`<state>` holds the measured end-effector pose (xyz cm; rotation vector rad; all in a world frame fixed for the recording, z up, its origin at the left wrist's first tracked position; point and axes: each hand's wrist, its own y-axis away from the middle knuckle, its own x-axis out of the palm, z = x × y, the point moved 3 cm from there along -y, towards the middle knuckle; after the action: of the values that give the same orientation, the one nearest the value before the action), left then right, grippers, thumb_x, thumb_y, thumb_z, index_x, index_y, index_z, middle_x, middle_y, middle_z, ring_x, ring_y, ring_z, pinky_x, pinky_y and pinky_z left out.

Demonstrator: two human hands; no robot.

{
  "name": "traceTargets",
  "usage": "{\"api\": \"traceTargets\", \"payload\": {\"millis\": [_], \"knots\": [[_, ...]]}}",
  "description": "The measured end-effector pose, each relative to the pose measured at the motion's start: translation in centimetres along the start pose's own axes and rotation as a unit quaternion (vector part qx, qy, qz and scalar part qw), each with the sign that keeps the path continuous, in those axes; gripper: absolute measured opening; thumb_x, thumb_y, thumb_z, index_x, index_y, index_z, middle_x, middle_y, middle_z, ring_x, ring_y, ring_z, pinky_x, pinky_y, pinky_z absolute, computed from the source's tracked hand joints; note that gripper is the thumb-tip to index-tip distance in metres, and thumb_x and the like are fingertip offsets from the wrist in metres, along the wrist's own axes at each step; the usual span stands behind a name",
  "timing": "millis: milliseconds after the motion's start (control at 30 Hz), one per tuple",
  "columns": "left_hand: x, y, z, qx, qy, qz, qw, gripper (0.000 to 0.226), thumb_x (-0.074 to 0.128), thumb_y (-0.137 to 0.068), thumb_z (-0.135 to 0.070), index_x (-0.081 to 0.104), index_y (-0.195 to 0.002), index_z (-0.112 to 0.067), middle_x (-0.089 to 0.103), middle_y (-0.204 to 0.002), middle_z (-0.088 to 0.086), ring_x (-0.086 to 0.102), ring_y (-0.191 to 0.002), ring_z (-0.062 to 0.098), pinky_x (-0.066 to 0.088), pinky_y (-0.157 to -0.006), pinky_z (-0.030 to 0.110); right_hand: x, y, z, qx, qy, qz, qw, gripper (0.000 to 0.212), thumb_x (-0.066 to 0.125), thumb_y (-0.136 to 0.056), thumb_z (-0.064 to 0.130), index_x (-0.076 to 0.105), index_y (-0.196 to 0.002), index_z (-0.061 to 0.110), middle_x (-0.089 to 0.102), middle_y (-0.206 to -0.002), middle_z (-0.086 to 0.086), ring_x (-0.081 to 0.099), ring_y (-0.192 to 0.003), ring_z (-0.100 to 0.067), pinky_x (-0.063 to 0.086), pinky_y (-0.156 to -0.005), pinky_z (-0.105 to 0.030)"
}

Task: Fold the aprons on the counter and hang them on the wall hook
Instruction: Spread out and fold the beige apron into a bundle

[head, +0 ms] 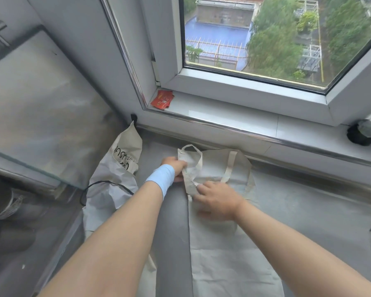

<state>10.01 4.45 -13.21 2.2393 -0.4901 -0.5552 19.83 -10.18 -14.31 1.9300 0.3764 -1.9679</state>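
While curled, left hand (176,168) on apron (223,249)

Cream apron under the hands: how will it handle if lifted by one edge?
Probably floppy: the cream apron bunches and creases where the left hand grips it. Likely light, being thin cloth lying flat on the counter. Its neck loop and strap may dangle and snag.
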Motion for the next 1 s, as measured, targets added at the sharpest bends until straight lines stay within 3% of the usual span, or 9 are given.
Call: {"api": "traceTargets", "payload": {"millis": [133, 300, 467, 567, 633, 700, 800, 900, 1000], "knots": [[-0.5, -1.5, -1.8, 0.042, 0.011, -0.034, 0.998, 0.012, 0.062, -0.087, -0.001, 0.062, -0.097, -0.007, 0.066, -0.096, 0.016, 0.067, -0.079, 0.031, 0.058, -0.067, 0.042, 1.5, 0.6, 1.2, -0.043, 0.008, 0.007, 0.999, 0.034, 0.06, -0.079, 0.055, 0.067, -0.077, 0.022, 0.055, -0.082, -0.002, 0.05, -0.077, -0.026, 0.039, -0.068, -0.037], [-0.1, -1.4, -2.0, 0.06, -0.014, -0.065, 0.996, 0.013, 0.058, -0.089, -0.01, 0.063, -0.101, -0.011, 0.067, -0.101, 0.015, 0.067, -0.086, 0.034, 0.06, -0.074, 0.042, 1.4, 0.4, 1.0, -0.045, -0.014, 0.018, 0.999, 0.042, 0.052, -0.078, 0.06, 0.068, -0.097, 0.026, 0.053, -0.094, -0.004, 0.046, -0.087, -0.026, 0.036, -0.076, -0.038], [-2.2, -2.4, -0.6, 0.027, -0.077, -0.118, 0.99, 0.038, 0.052, -0.084, -0.011, 0.05, -0.122, -0.009, 0.058, -0.119, 0.016, 0.06, -0.104, 0.04, 0.056, -0.086, 0.049, -0.8, 0.2, -3.8, 0.172, -0.081, -0.103, 0.976, 0.025, 0.059, -0.073, 0.015, 0.063, -0.097, 0.018, 0.054, -0.101, -0.008, 0.054, -0.084, -0.031, 0.039, -0.065, -0.037], [-4.0, -0.8, -0.9, 0.097, -0.186, -0.192, 0.959, 0.045, 0.056, -0.087, -0.017, 0.043, -0.13, -0.016, 0.052, -0.129, 0.011, 0.056, -0.112, 0.035, 0.048, -0.094, 0.038, -0.9, -0.1, -6.1, 0.21, -0.037, 0.027, 0.977, 0.045, 0.058, -0.075, -0.001, 0.06, -0.116, 0.019, 0.051, -0.112, -0.011, 0.056, -0.092, -0.034, 0.034, -0.058, -0.034], [-4.4, 0.8, -1.5, 0.224, -0.311, -0.233, 0.894, 0.048, 0.054, -0.084, -0.012, 0.047, -0.129, -0.025, 0.046, -0.129, 0.007, 0.054, -0.109, 0.032, 0.046, -0.091, 0.037, -0.7, -0.5, -6.5, 0.213, -0.019, 0.113, 0.97, 0.036, 0.054, -0.087, 0.008, 0.058, -0.12, 0.024, 0.048, -0.114, -0.01, 0.055, -0.096, -0.032, 0.034, -0.061, -0.035], [-3.2, 1.9, -1.7, 0.343, -0.398, -0.179, 0.832, 0.044, 0.05, -0.082, -0.006, 0.058, -0.119, -0.029, 0.048, -0.123, 0.003, 0.057, -0.102, 0.028, 0.048, -0.085, 0.035, -0.4, -1.3, -6.6, 0.225, -0.028, 0.14, 0.964, 0.022, 0.053, -0.093, 0.018, 0.063, -0.112, 0.024, 0.055, -0.109, -0.006, 0.06, -0.096, -0.031, 0.042, -0.063, -0.036], [-0.8, 1.6, -0.1, 0.302, -0.522, 0.03, 0.797, 0.033, 0.051, -0.089, -0.02, 0.064, -0.114, -0.036, 0.055, -0.124, -0.007, 0.057, -0.113, 0.02, 0.048, -0.092, 0.033, -0.4, -2.3, -6.4, 0.273, -0.066, 0.115, 0.953, 0.014, 0.054, -0.091, 0.026, 0.067, -0.098, 0.026, 0.067, -0.099, 0.0, 0.065, -0.095, -0.028, 0.048, -0.069, -0.032], [-0.1, 1.2, 1.2, 0.234, -0.531, 0.103, 0.808, 0.044, 0.056, -0.085, -0.056, 0.06, -0.125, -0.037, 0.063, -0.122, -0.011, 0.058, -0.113, 0.015, 0.046, -0.095, 0.029, -2.6, -2.8, -7.4, 0.437, -0.249, -0.097, 0.859, 0.015, 0.053, -0.09, 0.033, 0.06, -0.084, 0.02, 0.068, -0.081, -0.003, 0.062, -0.079, -0.029, 0.042, -0.063, -0.032], [-1.0, 0.9, 0.3, 0.238, -0.465, 0.088, 0.849, 0.033, 0.066, -0.081, -0.048, 0.068, -0.109, -0.031, 0.07, -0.104, -0.005, 0.062, -0.09, 0.011, 0.047, -0.08, 0.02, -5.7, -4.0, -9.3, 0.508, -0.391, -0.233, 0.731, 0.017, 0.058, -0.087, 0.03, 0.059, -0.076, 0.017, 0.065, -0.071, 0.001, 0.06, -0.072, -0.023, 0.043, -0.064, -0.031]]}}
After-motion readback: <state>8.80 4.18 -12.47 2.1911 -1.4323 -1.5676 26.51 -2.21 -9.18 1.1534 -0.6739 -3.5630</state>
